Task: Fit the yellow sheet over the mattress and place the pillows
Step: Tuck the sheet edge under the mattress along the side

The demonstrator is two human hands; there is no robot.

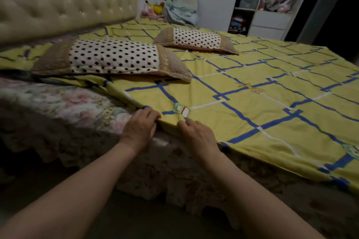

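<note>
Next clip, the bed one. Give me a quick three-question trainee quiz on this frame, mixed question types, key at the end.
1. True or false: both polka-dot pillows already lie on the yellow sheet.
2. Which pillow lies nearer the person: A) the near pillow by the headboard, B) the far pillow?
3. Fill in: the left hand and right hand both grip the sheet's ____ at the side of the mattress.

Key:
1. True.
2. A.
3. Edge. To the left of the hands the floral mattress shows uncovered.
</note>
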